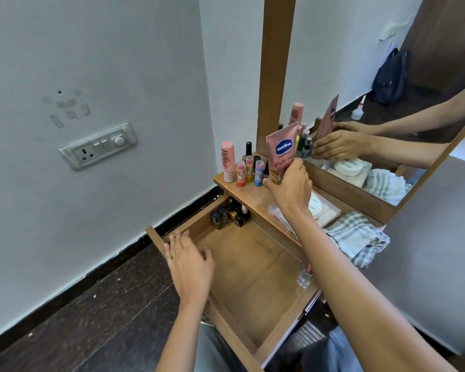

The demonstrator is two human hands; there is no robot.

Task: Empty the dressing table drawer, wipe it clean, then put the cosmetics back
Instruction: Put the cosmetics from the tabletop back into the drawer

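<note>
pink tube [283, 154] reads "Vaseline" and "Gluta-Hy" (rest hidden by fingers [297, 167]), other labels illegible

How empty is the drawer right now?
Pulled open, mostly empty: in the drawer, nail polish bottles stand in its far left corner, one clear bottle by the right wall; the rest of its floor is bare.

A pink tube [281, 154] with a blue badge was noted at centre frame, a grey-and-white checked cloth [357, 237] at the right, a brown wooden drawer [253, 277] below centre.
</note>
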